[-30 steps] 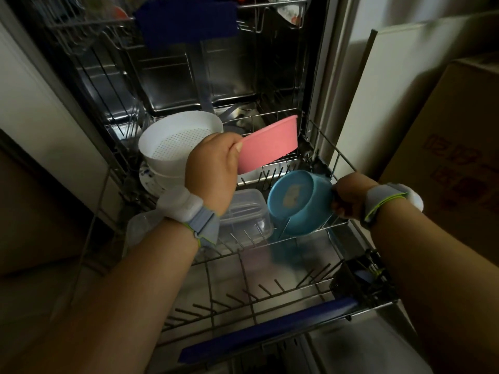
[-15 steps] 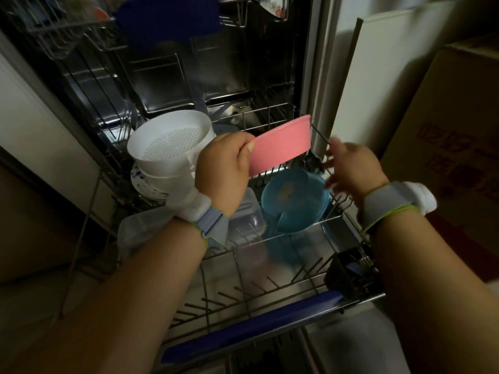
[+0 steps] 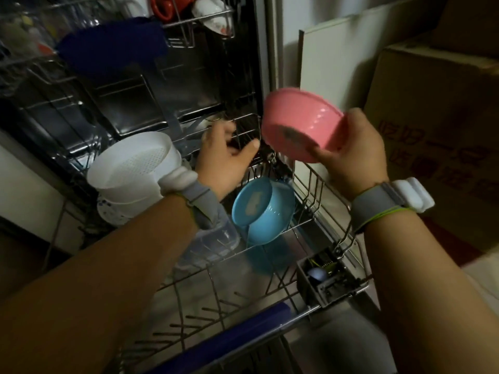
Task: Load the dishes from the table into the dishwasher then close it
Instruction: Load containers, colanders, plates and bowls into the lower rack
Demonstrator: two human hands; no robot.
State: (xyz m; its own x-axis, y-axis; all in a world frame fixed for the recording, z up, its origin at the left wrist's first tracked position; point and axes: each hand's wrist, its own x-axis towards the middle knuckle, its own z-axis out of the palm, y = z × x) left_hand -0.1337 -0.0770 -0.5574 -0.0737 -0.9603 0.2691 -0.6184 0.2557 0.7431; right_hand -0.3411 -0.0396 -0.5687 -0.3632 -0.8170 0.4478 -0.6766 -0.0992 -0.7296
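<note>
My right hand grips a pink bowl by its rim, holding it tilted above the right side of the pulled-out lower rack. Over the rack's back part hovers my left hand, fingers spread and holding nothing. A blue bowl leans on its side in the rack just below both hands. A white strainer bowl sits stacked on other white dishes at the rack's left. A clear plastic container lies partly hidden under my left forearm.
The upper rack holds a red cup and a white cup. A grey cutlery basket stands at the lower rack's front right corner. A white board and cardboard boxes stand to the right of the dishwasher.
The pink bowl has passed from my left hand to my right hand and moved rightward. My left hand has let go and now hovers over the rack. The blue bowl stays in the rack.
</note>
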